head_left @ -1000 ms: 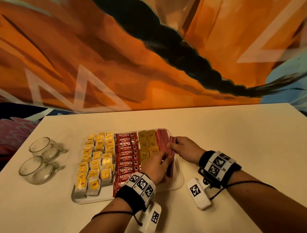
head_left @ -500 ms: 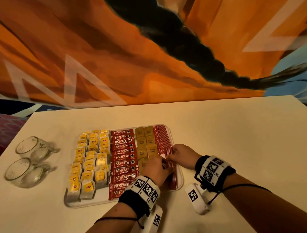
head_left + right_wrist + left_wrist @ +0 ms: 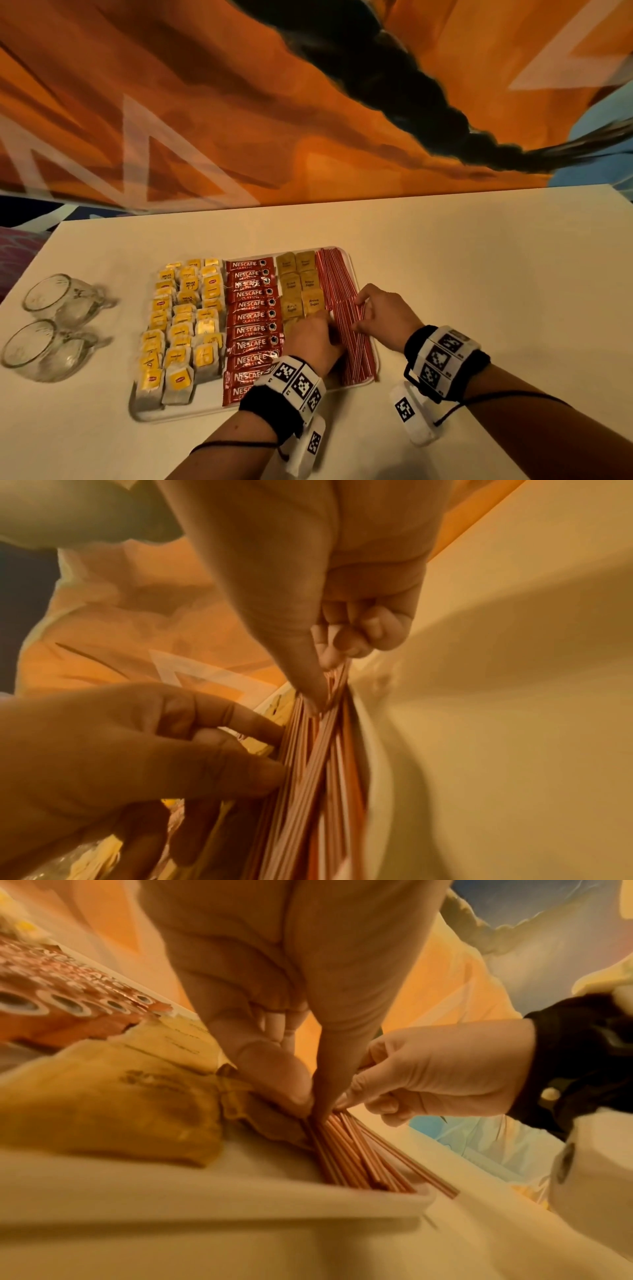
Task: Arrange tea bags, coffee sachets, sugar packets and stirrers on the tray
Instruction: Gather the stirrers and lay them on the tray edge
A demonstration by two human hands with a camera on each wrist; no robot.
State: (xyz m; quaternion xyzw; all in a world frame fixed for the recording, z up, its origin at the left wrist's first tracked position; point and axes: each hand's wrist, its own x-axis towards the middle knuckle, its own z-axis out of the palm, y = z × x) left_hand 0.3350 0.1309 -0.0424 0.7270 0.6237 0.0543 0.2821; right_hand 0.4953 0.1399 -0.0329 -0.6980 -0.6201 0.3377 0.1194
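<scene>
A white tray (image 3: 171,414) holds columns of yellow tea bags (image 3: 181,329), red coffee sachets (image 3: 251,317), brown sugar packets (image 3: 299,281) and red-white stirrers (image 3: 334,274) along its right edge. Both hands work the near stirrer bundle (image 3: 352,342). My left hand (image 3: 325,325) presses its fingertips against the bundle's left side (image 3: 277,750), next to a sugar packet (image 3: 113,1110). My right hand (image 3: 359,308) pinches the stirrers' far ends between thumb and fingers (image 3: 322,680). One stirrer (image 3: 424,1180) pokes over the tray's near rim (image 3: 240,1199).
Two glass cups (image 3: 65,298) (image 3: 41,346) lie on their sides left of the tray. The cream table (image 3: 479,274) stretches right of the tray. An orange painted wall (image 3: 239,137) rises behind the table's far edge.
Both hands stay on the near stirrers. The bundle, held up as a tight stack a second ago, now lies flatter and more spread on the tray. The head view has shifted slightly.
</scene>
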